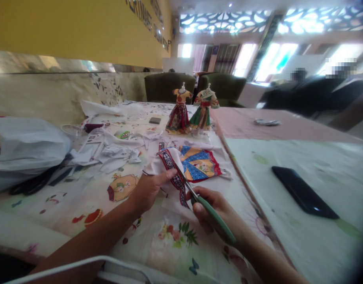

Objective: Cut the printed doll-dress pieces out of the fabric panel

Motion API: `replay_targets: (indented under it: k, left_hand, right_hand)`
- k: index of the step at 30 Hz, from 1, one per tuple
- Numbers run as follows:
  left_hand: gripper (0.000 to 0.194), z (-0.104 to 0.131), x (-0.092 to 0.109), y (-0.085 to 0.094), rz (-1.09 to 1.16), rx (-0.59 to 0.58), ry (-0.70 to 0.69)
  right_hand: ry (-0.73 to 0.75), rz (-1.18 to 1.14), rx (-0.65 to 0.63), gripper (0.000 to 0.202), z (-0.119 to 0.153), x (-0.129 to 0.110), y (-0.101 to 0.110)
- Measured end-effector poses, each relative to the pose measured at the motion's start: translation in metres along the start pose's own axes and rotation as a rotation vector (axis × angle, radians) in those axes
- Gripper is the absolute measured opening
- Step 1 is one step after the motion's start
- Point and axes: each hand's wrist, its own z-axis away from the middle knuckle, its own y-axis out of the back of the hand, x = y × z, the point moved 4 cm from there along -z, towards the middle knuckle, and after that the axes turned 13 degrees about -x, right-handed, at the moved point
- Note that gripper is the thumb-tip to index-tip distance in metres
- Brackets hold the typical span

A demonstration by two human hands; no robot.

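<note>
My right hand (212, 207) is closed around green-handled scissors (215, 221), whose blades point away to the upper left. The blades lie along a printed fabric piece (168, 159) with a dark red and black patterned band. My left hand (148, 189) grips this fabric, thumb on top, just left of the blades. Right behind the blades lies a blue, orange and red printed skirt-shaped piece (199, 162) on white cloth. A small cut-out bodice-shaped piece (122, 187), orange with a dark edge, rests left of my left hand.
Two small dressed doll forms (179, 112) stand at the back. White scraps (110, 152) and a white plastic bag (27, 144) lie left. A black phone (304, 192) rests on the right-hand table. A white cable (89, 260) crosses the near edge. Blurred people sit far right.
</note>
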Motion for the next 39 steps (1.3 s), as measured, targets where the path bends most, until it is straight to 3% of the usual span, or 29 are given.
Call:
replay_targets:
  k: [3, 9, 16, 28, 39]
  left_hand:
    - [0.035, 0.000, 0.001, 0.002, 0.002, 0.027, -0.015]
    - [0.058, -0.002, -0.004, 0.001, 0.042, -0.035, -0.033]
    - [0.054, 0.000, -0.001, -0.004, 0.055, -0.019, -0.021]
    - [0.033, -0.001, -0.008, 0.004, -0.011, -0.006, 0.017]
    - [0.030, -0.001, -0.004, 0.003, 0.000, -0.002, 0.002]
  right_hand:
    - [0.003, 0.023, -0.002, 0.060, -0.001, 0.001, 0.002]
    - [0.083, 0.072, -0.038, 0.061, -0.001, 0.000, 0.004]
    - [0.072, 0.064, -0.030, 0.059, 0.000, -0.001, 0.003]
    - [0.021, 0.008, -0.005, 0.059, -0.001, 0.001, 0.001]
    - [0.025, 0.035, -0.010, 0.061, 0.000, 0.002, 0.000]
